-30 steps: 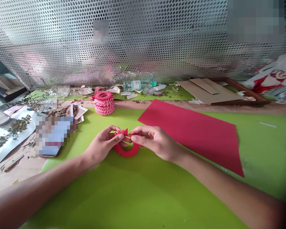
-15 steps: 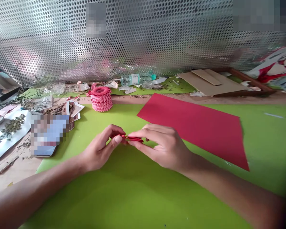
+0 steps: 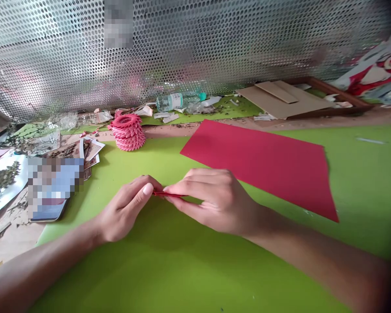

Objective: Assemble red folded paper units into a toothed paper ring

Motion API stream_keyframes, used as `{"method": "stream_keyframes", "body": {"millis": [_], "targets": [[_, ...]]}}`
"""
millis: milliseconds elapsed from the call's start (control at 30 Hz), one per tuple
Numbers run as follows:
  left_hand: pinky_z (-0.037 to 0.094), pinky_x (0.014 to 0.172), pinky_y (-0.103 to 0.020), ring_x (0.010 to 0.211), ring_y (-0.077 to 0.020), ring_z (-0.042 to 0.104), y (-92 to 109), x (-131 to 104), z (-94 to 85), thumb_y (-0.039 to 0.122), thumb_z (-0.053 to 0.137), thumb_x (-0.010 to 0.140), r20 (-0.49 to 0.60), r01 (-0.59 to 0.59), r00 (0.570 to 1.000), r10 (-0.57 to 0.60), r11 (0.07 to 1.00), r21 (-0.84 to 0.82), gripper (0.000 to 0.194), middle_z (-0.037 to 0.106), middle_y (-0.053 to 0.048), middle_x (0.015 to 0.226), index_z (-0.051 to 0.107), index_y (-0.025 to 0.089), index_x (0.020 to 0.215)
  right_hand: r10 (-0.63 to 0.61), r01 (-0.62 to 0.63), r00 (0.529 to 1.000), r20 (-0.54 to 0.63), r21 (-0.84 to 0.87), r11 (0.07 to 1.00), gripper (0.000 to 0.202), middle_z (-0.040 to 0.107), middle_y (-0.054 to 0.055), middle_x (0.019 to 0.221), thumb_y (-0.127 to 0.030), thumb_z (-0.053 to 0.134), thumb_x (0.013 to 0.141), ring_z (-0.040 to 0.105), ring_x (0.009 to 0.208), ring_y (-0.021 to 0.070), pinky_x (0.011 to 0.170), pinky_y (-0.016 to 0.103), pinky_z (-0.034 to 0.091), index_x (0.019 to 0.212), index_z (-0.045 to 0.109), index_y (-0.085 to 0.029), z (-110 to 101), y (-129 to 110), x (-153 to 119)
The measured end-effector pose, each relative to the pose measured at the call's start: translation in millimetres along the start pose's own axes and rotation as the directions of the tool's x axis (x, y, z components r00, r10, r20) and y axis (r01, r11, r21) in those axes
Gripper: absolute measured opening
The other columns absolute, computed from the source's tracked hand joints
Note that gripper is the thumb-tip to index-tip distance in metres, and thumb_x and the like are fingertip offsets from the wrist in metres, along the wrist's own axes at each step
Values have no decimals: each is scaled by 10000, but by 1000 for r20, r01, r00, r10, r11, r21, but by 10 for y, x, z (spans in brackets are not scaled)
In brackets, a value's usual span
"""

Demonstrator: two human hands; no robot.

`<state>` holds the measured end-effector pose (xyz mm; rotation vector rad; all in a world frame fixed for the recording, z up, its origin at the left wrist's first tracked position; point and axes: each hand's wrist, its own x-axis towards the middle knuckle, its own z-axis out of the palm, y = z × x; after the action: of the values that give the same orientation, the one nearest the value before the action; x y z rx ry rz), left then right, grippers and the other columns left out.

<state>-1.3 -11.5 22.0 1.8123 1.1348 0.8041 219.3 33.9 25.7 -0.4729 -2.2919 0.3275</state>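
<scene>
Between my hands, just above the green tabletop [image 3: 182,269], is a small narrow piece of folded red paper [image 3: 174,195], seen almost edge-on. My left hand [image 3: 130,204] pinches its left end between thumb and curled fingers. At the other end, the thumb and fingertips of my right hand [image 3: 211,195] are closed on it. Fingers cover much of the folded piece, so its full shape is hidden. A large sheet of red paper [image 3: 263,163] lies flat beyond and to the right of my right hand.
A pink-and-red folded-paper cylinder [image 3: 129,134] stands at the back left. Nearby are a phone [image 3: 54,191] and several photos [image 3: 91,150]. A plastic bottle [image 3: 172,101], cardboard [image 3: 280,100] and litter line the perforated metal wall [image 3: 195,48].
The camera view has shifted, so the scene sits further left. The folded paper now looks thinner and flatter between my fingers. Both hands still grip it.
</scene>
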Motion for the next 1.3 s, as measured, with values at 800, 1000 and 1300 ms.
{"method": "stream_keyframes", "body": {"millis": [800,1000,1300], "targets": [[420,815,-305,876,-189,549,8,8,20,534,314,1023,28,35,999,-35,999,20,444,597,-42,919,566,172,977,-112,108,993,-40,-79,991,76,785,20,822,-149,657,909,700,681,147,614,263,520,921,729,-169,30,27,1],[420,817,-303,888,-190,549,-9,-2,20,540,304,1022,27,38,999,-38,999,18,447,596,-42,923,558,176,970,-113,110,993,-29,-96,989,80,788,17,830,-153,651,912,710,694,148,611,262,522,915,728,-174,15,17,-10],[421,797,-286,859,-176,542,23,42,51,494,341,1028,7,12,1000,-13,997,73,393,583,-29,895,566,184,942,-69,67,997,-43,-42,997,92,783,39,831,-174,649,924,707,710,158,644,270,528,947,738,-174,44,30,8]]}}
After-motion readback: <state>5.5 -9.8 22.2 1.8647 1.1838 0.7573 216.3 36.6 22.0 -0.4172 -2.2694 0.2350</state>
